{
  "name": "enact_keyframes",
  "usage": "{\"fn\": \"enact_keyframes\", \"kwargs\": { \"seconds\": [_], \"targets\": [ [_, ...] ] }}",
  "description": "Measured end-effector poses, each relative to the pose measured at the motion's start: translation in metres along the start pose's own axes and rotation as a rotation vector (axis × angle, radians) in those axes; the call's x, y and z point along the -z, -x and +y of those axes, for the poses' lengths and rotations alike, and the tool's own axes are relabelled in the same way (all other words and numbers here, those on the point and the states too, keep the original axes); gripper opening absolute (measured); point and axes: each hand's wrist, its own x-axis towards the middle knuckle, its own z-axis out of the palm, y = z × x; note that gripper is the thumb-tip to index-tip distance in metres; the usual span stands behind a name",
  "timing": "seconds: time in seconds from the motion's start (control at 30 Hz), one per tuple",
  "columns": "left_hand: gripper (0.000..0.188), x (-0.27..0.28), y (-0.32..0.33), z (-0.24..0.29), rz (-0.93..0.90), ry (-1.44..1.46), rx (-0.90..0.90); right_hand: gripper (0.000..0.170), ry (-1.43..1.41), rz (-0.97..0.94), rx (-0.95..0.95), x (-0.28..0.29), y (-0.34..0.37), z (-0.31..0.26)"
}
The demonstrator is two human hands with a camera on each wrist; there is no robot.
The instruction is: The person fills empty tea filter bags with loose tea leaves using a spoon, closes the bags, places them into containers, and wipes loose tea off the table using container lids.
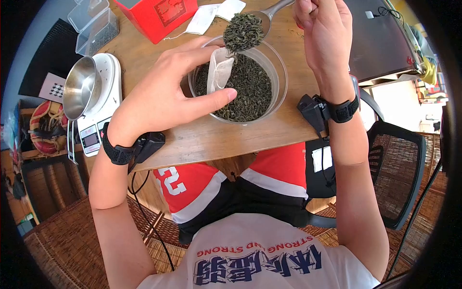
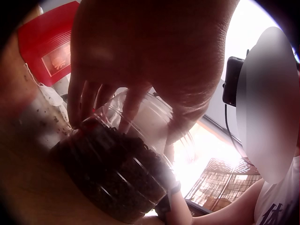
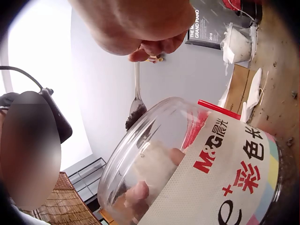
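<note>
My left hand (image 1: 161,89) holds a small white fabric tea bag (image 1: 220,74) upright over a clear round plastic jar (image 1: 283,79). Its thumb stretches out in front of the bag, and the other fingers are partly hidden behind it. Dark green dried tea leaves (image 1: 252,94) lie inside the jar. In my right hand (image 1: 331,41) I grip the handle of a metal spoon (image 1: 267,20), its bowl heaped with tea leaves. The spoon's tip hangs right at the bag's mouth. From the right wrist, the spoon (image 3: 137,98) tilts down toward the bag (image 3: 154,164).
A digital scale (image 1: 108,79) with a steel bowl (image 1: 82,89) stands on the left of the wooden table (image 1: 202,142). Behind the jar are a red box (image 1: 154,19) and white tea bags (image 1: 207,17). A clear lidded container (image 1: 98,33) sits at the back left.
</note>
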Motion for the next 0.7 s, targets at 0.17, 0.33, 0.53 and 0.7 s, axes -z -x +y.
{"fn": "enact_keyframes", "kwargs": {
  "seconds": [0.17,0.33,0.53,0.7],
  "targets": [
    [0.031,-0.005,-0.002,-0.002,0.052,0.042,-0.071,0.032,0.063,0.037,0.009,-0.005,0.000,-0.004],
    [0.032,-0.001,-0.002,0.003,0.019,0.020,-0.041,0.031,0.078,0.054,0.021,-0.005,0.001,-0.004],
    [0.033,-0.002,-0.004,0.004,0.025,0.038,-0.046,0.032,0.064,0.061,0.025,-0.007,0.002,-0.007],
    [0.042,0.000,-0.003,0.003,0.011,0.021,-0.050,0.034,0.138,0.033,0.111,-0.008,0.004,-0.010]
  ]
}}
